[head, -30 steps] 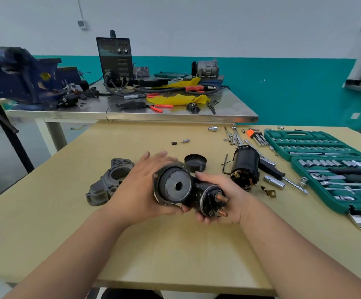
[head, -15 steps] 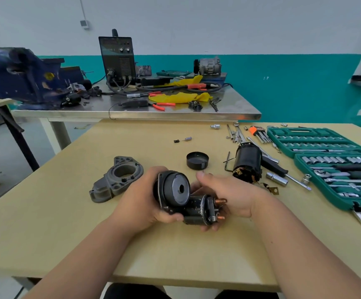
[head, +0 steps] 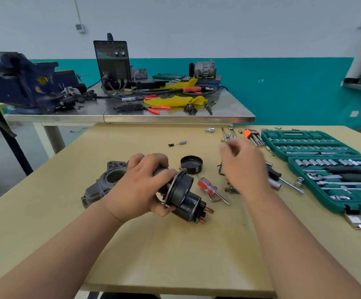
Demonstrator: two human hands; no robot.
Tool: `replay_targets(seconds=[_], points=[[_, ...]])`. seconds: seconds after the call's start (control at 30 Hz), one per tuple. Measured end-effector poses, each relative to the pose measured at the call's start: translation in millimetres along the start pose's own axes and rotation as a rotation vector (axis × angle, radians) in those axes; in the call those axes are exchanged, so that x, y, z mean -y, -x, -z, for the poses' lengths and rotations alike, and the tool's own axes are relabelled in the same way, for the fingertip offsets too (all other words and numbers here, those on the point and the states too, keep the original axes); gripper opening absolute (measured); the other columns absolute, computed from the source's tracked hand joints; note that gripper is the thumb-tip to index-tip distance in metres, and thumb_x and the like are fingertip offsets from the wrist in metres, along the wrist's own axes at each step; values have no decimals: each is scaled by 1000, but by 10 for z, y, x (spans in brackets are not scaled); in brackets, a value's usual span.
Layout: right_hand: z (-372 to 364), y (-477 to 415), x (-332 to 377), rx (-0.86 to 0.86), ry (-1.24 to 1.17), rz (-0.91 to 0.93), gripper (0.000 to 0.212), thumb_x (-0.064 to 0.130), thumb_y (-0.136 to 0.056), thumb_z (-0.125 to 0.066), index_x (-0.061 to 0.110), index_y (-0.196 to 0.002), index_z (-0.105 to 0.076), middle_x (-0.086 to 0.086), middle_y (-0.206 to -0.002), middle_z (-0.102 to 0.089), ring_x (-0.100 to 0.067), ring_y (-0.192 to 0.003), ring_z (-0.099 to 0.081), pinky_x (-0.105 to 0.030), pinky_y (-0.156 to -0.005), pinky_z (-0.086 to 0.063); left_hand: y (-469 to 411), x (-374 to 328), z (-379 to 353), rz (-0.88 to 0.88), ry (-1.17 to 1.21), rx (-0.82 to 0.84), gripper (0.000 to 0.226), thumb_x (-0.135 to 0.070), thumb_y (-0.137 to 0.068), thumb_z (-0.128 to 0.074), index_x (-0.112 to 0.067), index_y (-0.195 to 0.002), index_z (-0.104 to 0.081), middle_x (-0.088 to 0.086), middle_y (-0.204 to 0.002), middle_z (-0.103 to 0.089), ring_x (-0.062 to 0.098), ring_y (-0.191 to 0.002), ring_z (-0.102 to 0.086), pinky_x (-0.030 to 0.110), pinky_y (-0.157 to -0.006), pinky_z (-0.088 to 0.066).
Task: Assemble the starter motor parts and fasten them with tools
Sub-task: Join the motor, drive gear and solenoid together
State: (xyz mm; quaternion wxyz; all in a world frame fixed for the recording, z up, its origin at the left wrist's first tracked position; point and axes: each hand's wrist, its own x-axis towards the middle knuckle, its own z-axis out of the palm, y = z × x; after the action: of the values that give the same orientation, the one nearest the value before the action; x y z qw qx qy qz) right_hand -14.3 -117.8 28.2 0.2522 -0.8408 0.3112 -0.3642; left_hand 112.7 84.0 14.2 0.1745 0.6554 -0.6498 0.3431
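My left hand (head: 138, 188) grips the black starter motor assembly (head: 182, 192) by its upper end and holds it tilted just above the wooden table (head: 175, 244). Its solenoid end with copper terminals (head: 207, 210) points down and to the right. My right hand (head: 244, 167) hovers to the right of the assembly, blurred, with loosely curled fingers and nothing in it. It covers the spot where the black motor body lay. A grey cast nose housing (head: 101, 184) lies behind my left hand. A black round cap (head: 191, 164) sits between my hands.
A red-handled screwdriver (head: 207, 188) and small bolts (head: 230, 189) lie right of the assembly. Two open green socket cases (head: 326, 169), hex keys (head: 254, 135) and a socket extension (head: 287, 184) fill the right side. A steel bench (head: 132, 117) with a welder stands behind.
My right hand let go of the assembly and moved up and right toward the loose parts. My left hand turned the assembly so the solenoid end points down-right.
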Motion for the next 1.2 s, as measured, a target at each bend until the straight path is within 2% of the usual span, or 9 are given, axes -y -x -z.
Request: replay_targets(seconds=[0.03, 0.13, 0.23, 0.4, 0.6, 0.73, 0.9, 1.07, 1.2], points=[[36, -157, -94, -16, 172, -79, 47, 54, -88, -48, 24, -124, -52, -1, -122, -58, -19, -109, -55, -36, -81, -49, 12, 6, -12, 27, 6, 15, 61, -60, -65, -56, -20, -110, -46, 6, -106, -37, 22, -97, -38, 35, -88, -27], [30, -473, -221, 392, 471, -478, 93, 66, -87, -46, 6, -149, -11, -20, -149, -30, -37, -129, -41, -47, -100, -41, 40, -8, -58, 110, 26, 47, 65, -62, -62, -57, -20, -111, -46, 12, -101, -49, 21, -97, -40, 32, -89, -25], [-74, -604, -207, 608, 593, -434, 89, 60, -90, -45, 3, -150, -13, -21, -154, -17, -37, -133, -37, -44, -106, -36, 87, -59, -122, 212, 94, 54, 68, -64, -60, -59, -21, -111, -47, 12, -99, -51, 21, -98, -41, 34, -91, -26], [-140, -545, -225, 415, 446, -404, 89, 43, -81, -64, 12, -145, -12, -15, -119, -52, -24, -77, -56, -34, -54, -48, 133, -100, -144, 263, 145, 12, 68, -63, -58, -61, -20, -110, -49, 13, -98, -51, 18, -100, -39, 27, -90, -21], [69, -290, -66, 204, -212, -168, 71, 52, -66, -69, 33, -129, -41, 14, -90, -53, -10, -75, -60, -22, -38, -46, 243, -99, -176, 277, 200, -57, 63, -51, -59, -67, -23, -112, -49, 0, -112, -38, 17, -109, -40, 32, -93, -24], [125, -3, 93, 313, -532, -115, 44, 45, -58, -72, 41, -97, -53, 10, -93, -65, -11, -73, -68, -24, -52, -53, 306, -41, -142, 330, 188, 35, 65, -48, -68, -70, -22, -123, -48, 3, -132, -40, 24, -122, -35, 40, -100, -28], [21, 269, 178, 287, -864, -103, 69, 42, -46, -76, 37, -112, -54, 6, -101, -68, -17, -93, -68, -34, -68, -59, 310, 20, -21, 437, 345, 127, 79, -26, -70, -82, -33, -137, -41, -14, -141, -34, 5, -132, -30, 30, -108, -29], [36, 488, 280, 156, -711, 132, 72, 34, -54, -79, 59, -107, -37, 37, -97, -56, 18, -95, -54, -2, -62, -45, 503, 57, 159, 630, 507, 386, 100, -59, -62, -72, -46, -144, -15, -21, -144, -35, -4, -131, -35, 20, -107, -32], [-107, 641, 362, 170, -644, 253, 79, 30, -61, -79, 54, -117, -29, 28, -114, -50, 18, -107, -48, 2, -77, -38, 459, -116, 251, 612, 581, 321, 109, -77, -58, -66, -41, -147, -14, -21, -153, -23, -5, -141, -19, 30, -116, -25]])
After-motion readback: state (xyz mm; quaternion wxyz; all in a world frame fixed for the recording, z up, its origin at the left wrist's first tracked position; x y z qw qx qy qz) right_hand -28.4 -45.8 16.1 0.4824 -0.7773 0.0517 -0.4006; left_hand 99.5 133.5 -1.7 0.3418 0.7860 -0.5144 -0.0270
